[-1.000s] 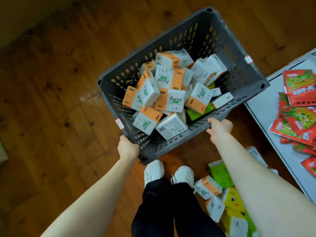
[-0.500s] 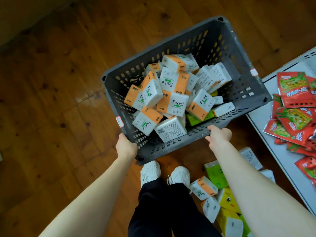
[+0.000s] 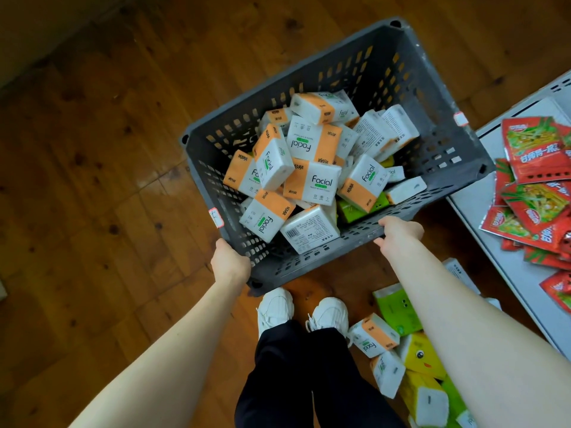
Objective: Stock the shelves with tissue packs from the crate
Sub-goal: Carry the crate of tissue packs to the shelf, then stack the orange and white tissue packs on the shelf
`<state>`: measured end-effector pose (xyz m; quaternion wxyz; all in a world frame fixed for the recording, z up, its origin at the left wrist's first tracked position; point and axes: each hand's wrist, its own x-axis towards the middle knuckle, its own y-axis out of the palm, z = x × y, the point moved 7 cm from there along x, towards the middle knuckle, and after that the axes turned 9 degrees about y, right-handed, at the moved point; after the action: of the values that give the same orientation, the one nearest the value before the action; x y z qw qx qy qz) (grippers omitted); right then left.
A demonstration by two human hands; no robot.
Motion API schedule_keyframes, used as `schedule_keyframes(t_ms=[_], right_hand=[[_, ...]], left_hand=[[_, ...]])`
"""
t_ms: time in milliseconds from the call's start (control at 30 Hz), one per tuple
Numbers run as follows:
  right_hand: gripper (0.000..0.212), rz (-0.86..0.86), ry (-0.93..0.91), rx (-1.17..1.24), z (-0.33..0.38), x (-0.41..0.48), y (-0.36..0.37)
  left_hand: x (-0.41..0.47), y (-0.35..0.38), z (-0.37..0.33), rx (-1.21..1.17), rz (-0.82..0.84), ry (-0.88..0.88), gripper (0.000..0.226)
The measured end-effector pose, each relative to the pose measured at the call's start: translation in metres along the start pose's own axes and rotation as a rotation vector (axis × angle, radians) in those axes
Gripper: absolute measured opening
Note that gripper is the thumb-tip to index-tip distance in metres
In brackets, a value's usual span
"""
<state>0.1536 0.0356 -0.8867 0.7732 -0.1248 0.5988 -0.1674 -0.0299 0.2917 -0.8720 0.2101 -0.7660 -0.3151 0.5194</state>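
Crate (image 3: pixel 432 97), grey slotted plastic, held by both hands at its near rim, in front of the person and above the wooden floor (image 3: pixel 108 180). Left hand (image 3: pixel 230 264) grips the near-left corner, fingers wrapped round the rim. Right hand (image 3: pixel 400 234) grips the near rim further right, fingers curled over the edge. Tissue packs (image 3: pixel 312 180), orange-and-white, printed "Facial", lie jumbled inside the crate, piled toward the near side; a green pack (image 3: pixel 358 208) shows among them. Loose packs (image 3: pixel 374 335) lie on the floor by the person's right foot, orange-white, green and yellow mixed, partly hidden by the right forearm. White shoes (image 3: pixel 275 307) and dark trousers (image 3: pixel 302 381) show below the crate. Grey shelf (image 3: pixel 506 273) at right edge carries red snack packets (image 3: pixel 537 149) in an overlapping heap, just beside the crate's right corner.
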Motion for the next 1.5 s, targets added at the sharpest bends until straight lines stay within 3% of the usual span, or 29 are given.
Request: schedule_keyframes(t_ms=[367, 533, 700, 867, 1000, 1233, 1400, 1500], right_hand=[[0.042, -0.048, 0.004, -0.02, -0.009, 0.005, -0.007], [0.047, 0.033, 0.013, -0.043, -0.011, -0.006, -0.011], [0.06, 0.113, 0.059, -0.069, -0.018, -0.05, -0.023], [0.04, 0.176, 0.052, -0.079, -0.004, -0.11, -0.043], [0.038, 0.22, 0.007, -0.061, 0.019, -0.147, -0.044], [0.036, 0.316, -0.047, -0.182, 0.037, -0.147, 0.012], [0.012, 0.377, -0.186, -0.422, 0.037, -0.094, 0.092], [0.021, 0.433, -0.257, -0.501, 0.027, -0.06, 0.143]], left_hand=[[-0.01, 0.01, 0.012, 0.041, 0.047, -0.07, 0.036], [-0.012, 0.011, 0.004, 0.081, 0.141, -0.111, 0.043], [-0.037, -0.001, -0.036, 0.152, 0.232, 0.041, 0.039], [-0.073, -0.025, -0.084, 0.136, 0.328, 0.175, 0.039], [-0.08, -0.047, -0.112, 0.093, 0.342, 0.179, 0.047], [-0.043, -0.045, -0.125, 0.062, 0.301, 0.171, 0.044], [0.027, -0.011, -0.119, 0.018, 0.203, 0.175, 0.041], [0.07, 0.015, -0.107, -0.084, 0.133, 0.149, 0.042]])
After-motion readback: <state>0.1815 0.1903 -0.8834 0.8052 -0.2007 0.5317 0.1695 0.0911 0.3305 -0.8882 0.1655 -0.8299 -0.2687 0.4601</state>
